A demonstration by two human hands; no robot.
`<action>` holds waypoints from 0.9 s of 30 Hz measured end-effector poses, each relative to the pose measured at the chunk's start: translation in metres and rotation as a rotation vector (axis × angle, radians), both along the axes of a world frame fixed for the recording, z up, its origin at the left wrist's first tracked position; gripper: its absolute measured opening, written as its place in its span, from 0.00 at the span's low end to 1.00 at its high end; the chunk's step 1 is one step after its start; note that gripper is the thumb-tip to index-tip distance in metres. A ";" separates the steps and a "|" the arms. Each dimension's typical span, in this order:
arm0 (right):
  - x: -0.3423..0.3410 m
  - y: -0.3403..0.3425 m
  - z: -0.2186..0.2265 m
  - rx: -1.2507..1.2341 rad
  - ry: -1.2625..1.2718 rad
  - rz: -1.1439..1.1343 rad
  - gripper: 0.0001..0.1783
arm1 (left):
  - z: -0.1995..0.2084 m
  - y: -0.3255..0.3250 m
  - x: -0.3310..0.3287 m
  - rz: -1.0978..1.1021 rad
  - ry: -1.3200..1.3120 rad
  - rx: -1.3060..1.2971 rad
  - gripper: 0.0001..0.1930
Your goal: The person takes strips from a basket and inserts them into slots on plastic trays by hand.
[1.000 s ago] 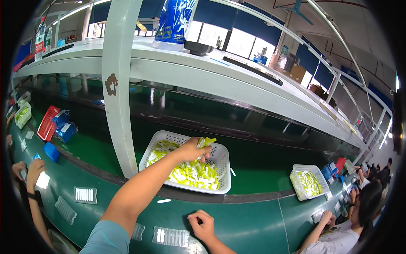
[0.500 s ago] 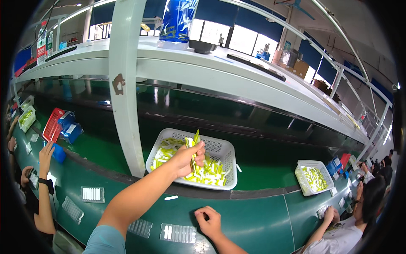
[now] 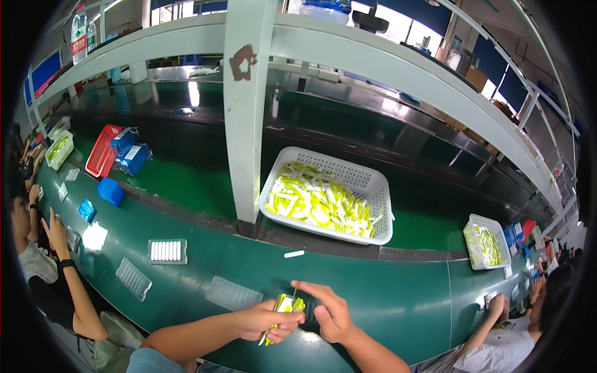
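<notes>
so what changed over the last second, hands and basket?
The left hand left the white basket with a bunch of yellow-and-white pieces and drew back to the near edge of the green belt, next to the right hand, which stayed on the clear tray there. The basket with its remaining pieces and the trays on the belt look unchanged.

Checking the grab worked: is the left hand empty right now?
No, the left hand grips a bunch of yellow-white pieces.
</notes>
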State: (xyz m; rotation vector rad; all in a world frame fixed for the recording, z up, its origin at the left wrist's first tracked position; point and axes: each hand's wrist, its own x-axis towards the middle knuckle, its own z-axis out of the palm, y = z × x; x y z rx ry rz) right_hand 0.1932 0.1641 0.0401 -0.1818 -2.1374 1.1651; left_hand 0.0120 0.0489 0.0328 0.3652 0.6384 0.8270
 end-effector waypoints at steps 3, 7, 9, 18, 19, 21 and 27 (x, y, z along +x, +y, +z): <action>-0.007 -0.014 -0.011 -0.106 -0.033 0.017 0.18 | -0.007 -0.014 -0.003 -0.001 -0.025 -0.016 0.11; -0.017 -0.024 -0.013 -0.025 -0.100 -0.045 0.16 | -0.013 -0.020 -0.010 0.123 -0.096 -0.070 0.06; -0.023 -0.027 -0.010 -0.042 -0.127 -0.025 0.16 | -0.015 -0.024 -0.012 0.162 -0.113 -0.069 0.06; -0.036 -0.039 0.000 0.097 -0.225 0.101 0.51 | -0.040 -0.025 -0.024 0.206 -0.452 -0.133 0.07; -0.039 -0.043 -0.001 0.168 -0.231 0.082 0.58 | -0.038 -0.026 -0.022 0.226 -0.392 -0.116 0.07; -0.044 -0.046 -0.010 0.163 -0.244 0.091 0.63 | -0.037 -0.027 -0.018 0.245 -0.356 -0.120 0.06; -0.052 -0.039 -0.017 0.114 -0.204 0.139 0.57 | -0.036 -0.029 -0.021 0.269 -0.319 -0.032 0.06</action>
